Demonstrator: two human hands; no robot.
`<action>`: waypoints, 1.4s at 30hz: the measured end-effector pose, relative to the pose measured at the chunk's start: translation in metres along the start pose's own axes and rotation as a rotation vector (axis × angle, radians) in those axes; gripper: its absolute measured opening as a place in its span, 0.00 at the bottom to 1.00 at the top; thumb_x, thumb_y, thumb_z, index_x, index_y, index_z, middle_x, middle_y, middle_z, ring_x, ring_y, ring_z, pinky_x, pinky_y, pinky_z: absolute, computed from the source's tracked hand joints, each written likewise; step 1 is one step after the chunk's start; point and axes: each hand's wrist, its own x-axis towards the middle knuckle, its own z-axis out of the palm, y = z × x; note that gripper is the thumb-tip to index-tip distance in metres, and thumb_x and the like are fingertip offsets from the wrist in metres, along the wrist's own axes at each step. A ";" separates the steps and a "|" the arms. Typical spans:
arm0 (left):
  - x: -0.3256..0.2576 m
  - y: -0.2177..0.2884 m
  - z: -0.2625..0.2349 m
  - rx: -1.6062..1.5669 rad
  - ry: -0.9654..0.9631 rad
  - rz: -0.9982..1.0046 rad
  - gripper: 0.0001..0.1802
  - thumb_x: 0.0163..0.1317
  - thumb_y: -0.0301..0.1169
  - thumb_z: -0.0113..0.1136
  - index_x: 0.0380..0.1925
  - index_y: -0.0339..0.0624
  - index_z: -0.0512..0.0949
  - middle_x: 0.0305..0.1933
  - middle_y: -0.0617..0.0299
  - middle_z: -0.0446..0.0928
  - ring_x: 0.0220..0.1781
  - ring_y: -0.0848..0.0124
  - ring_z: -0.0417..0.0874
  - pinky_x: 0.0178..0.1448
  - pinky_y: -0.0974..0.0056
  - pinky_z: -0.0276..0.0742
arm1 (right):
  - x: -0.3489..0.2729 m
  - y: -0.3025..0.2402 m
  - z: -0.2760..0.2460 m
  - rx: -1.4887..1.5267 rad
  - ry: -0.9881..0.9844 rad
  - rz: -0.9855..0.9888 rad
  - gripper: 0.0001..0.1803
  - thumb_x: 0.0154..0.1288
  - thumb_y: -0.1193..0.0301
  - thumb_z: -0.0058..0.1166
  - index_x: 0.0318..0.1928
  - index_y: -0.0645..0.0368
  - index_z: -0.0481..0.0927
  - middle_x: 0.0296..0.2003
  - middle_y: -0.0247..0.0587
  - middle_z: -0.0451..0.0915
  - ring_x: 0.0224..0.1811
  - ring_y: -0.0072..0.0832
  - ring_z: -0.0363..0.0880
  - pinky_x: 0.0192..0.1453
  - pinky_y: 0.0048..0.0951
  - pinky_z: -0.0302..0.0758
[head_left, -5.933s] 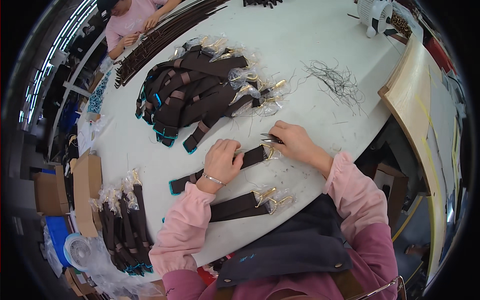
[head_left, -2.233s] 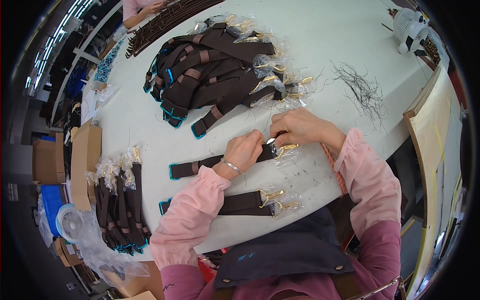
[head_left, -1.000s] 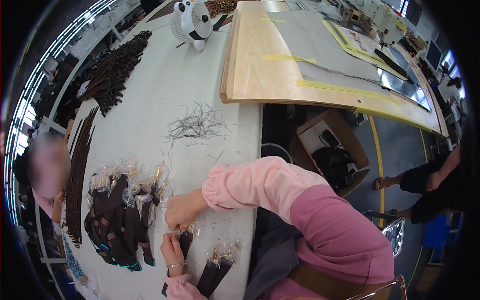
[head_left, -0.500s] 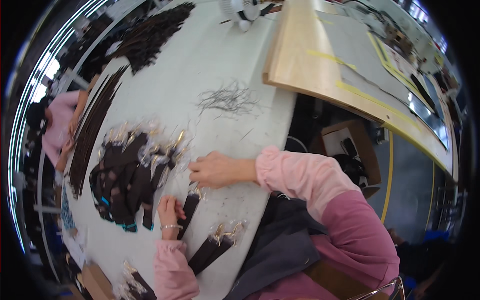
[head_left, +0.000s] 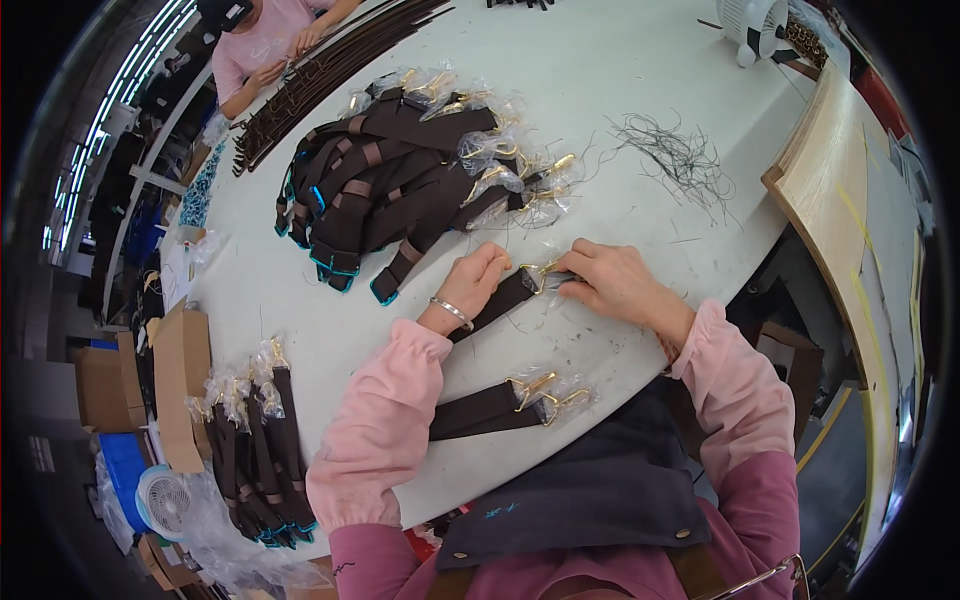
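A dark brown strap (head_left: 498,306) with a gold snap hook (head_left: 537,275) in clear plastic lies on the table between my hands. My right hand (head_left: 618,286) pinches the wrapped hook at its end. Just beside the strap, my left hand (head_left: 474,284) is closed, fingertips pressed together; whatever they hold is too small to make out. Closer to me lie two more straps (head_left: 470,409), their gold hooks (head_left: 535,390) also wrapped in plastic. Beyond my left hand spreads a large heap of brown straps (head_left: 390,180), some ends edged in turquoise.
Loose dark threads (head_left: 680,165) are scattered at the far right, near a small white fan (head_left: 745,25). Several straps (head_left: 255,455) hang together at the near left, beside cardboard boxes (head_left: 182,385). Across the table a person (head_left: 255,55) handles long dark strips (head_left: 330,85). A wooden board (head_left: 830,165) stands right.
My head has turned, so the whole scene sits differently in view. My right hand now pinches the hook end of the strap; my left hand has come up close beside it.
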 end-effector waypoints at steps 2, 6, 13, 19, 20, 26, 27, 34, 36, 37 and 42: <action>-0.003 0.013 0.002 0.306 -0.052 0.140 0.14 0.64 0.39 0.51 0.33 0.39 0.67 0.17 0.59 0.70 0.20 0.66 0.74 0.24 0.63 0.67 | -0.001 0.000 -0.003 -0.011 -0.023 0.027 0.13 0.54 0.64 0.57 0.37 0.57 0.76 0.31 0.38 0.74 0.34 0.37 0.77 0.35 0.37 0.72; -0.014 0.027 0.009 0.701 -0.181 0.157 0.15 0.59 0.40 0.56 0.35 0.40 0.67 0.23 0.50 0.74 0.27 0.53 0.77 0.29 0.56 0.69 | 0.000 -0.001 -0.003 -0.026 -0.014 0.024 0.13 0.54 0.64 0.58 0.38 0.56 0.76 0.32 0.37 0.74 0.34 0.36 0.77 0.34 0.37 0.72; -0.011 0.026 0.004 0.667 -0.276 0.152 0.11 0.60 0.36 0.54 0.32 0.39 0.70 0.26 0.49 0.76 0.30 0.50 0.77 0.32 0.53 0.70 | 0.004 -0.020 0.013 -0.126 0.082 -0.019 0.13 0.54 0.65 0.58 0.35 0.58 0.72 0.31 0.38 0.72 0.33 0.35 0.78 0.28 0.35 0.73; -0.006 0.017 -0.006 0.338 -0.223 0.134 0.08 0.62 0.31 0.50 0.33 0.37 0.72 0.22 0.48 0.73 0.24 0.51 0.74 0.30 0.56 0.68 | 0.001 -0.016 0.011 -0.222 0.133 0.099 0.13 0.54 0.67 0.57 0.34 0.60 0.69 0.30 0.40 0.72 0.30 0.35 0.78 0.26 0.34 0.73; -0.006 0.016 -0.004 0.339 -0.195 0.153 0.08 0.62 0.31 0.50 0.32 0.37 0.71 0.20 0.49 0.73 0.23 0.53 0.74 0.29 0.57 0.68 | 0.000 -0.015 0.011 -0.220 0.148 0.120 0.13 0.54 0.67 0.57 0.34 0.60 0.69 0.30 0.40 0.72 0.30 0.35 0.78 0.26 0.34 0.73; -0.006 0.016 -0.002 0.269 -0.145 0.100 0.09 0.64 0.32 0.48 0.31 0.38 0.69 0.15 0.57 0.70 0.17 0.65 0.71 0.25 0.62 0.66 | -0.014 -0.038 0.022 -0.148 0.128 0.039 0.12 0.55 0.68 0.56 0.32 0.60 0.68 0.29 0.41 0.71 0.27 0.35 0.78 0.24 0.33 0.73; -0.006 0.016 -0.002 0.263 -0.140 0.108 0.09 0.64 0.32 0.48 0.30 0.38 0.69 0.14 0.58 0.69 0.17 0.67 0.71 0.25 0.62 0.65 | -0.013 -0.038 0.025 -0.150 0.132 0.044 0.12 0.55 0.68 0.56 0.33 0.59 0.68 0.29 0.40 0.71 0.27 0.35 0.77 0.24 0.33 0.72; -0.008 0.012 -0.002 0.237 -0.129 0.132 0.07 0.64 0.31 0.48 0.30 0.38 0.69 0.14 0.60 0.68 0.17 0.69 0.70 0.25 0.63 0.65 | -0.009 -0.038 0.034 -0.192 0.152 0.041 0.11 0.55 0.69 0.56 0.32 0.59 0.68 0.28 0.38 0.70 0.26 0.33 0.77 0.23 0.32 0.71; -0.008 0.012 -0.002 0.233 -0.133 0.117 0.07 0.64 0.30 0.48 0.31 0.39 0.69 0.14 0.60 0.68 0.17 0.69 0.69 0.25 0.64 0.64 | -0.009 -0.040 0.034 -0.217 0.150 0.044 0.10 0.55 0.69 0.56 0.32 0.59 0.68 0.28 0.38 0.70 0.26 0.32 0.77 0.23 0.32 0.72; -0.008 0.012 -0.001 0.231 -0.135 0.109 0.06 0.64 0.30 0.48 0.31 0.39 0.69 0.14 0.60 0.67 0.17 0.69 0.68 0.24 0.64 0.64 | -0.009 -0.040 0.034 -0.235 0.147 0.046 0.10 0.55 0.69 0.55 0.31 0.59 0.68 0.28 0.38 0.70 0.26 0.32 0.77 0.23 0.31 0.72; -0.008 0.018 -0.002 0.262 -0.168 0.020 0.07 0.62 0.33 0.50 0.34 0.43 0.70 0.26 0.49 0.75 0.31 0.49 0.76 0.34 0.54 0.68 | -0.006 -0.041 0.034 -0.343 0.139 -0.002 0.08 0.48 0.75 0.52 0.30 0.59 0.69 0.27 0.37 0.70 0.25 0.28 0.77 0.21 0.28 0.74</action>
